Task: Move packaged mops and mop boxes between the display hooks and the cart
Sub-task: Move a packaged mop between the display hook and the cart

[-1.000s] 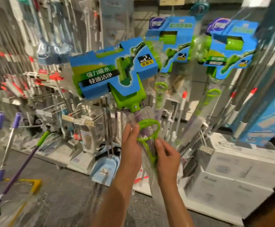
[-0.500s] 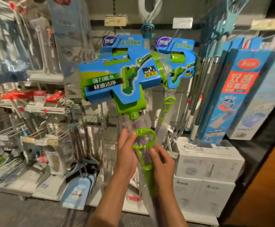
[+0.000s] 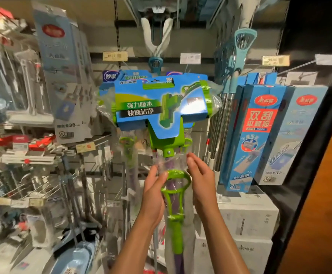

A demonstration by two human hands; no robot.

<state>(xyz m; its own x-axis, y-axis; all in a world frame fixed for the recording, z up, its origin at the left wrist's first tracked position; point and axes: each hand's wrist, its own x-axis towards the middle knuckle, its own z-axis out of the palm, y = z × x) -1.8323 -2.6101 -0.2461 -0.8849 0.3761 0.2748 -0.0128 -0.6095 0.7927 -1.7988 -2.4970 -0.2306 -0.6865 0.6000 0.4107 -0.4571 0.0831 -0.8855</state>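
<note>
Left hand [image 3: 154, 185] grips the packaged sponge mop [image 3: 162, 109] below its head, steadying it for hooking; right hand [image 3: 199, 171] released beside it.

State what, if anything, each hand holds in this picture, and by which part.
The left hand grips the packaged mop by its bagged handle beside the green loop. The right hand is open beside it, holding nothing.

Glossy blue card sleeve [image 3: 161, 107] over the mop head, catching a white glare. Crinkled clear plastic film [image 3: 171, 163] around a smooth green plastic handle loop [image 3: 176, 179] and a matt purple shaft [image 3: 179, 262]. Shiny metal poles [image 3: 223, 123] beside it. Glossy printed cardboard on the blue mop boxes [image 3: 260, 135]; matt white cardboard cartons [image 3: 248, 218] below.
</note>
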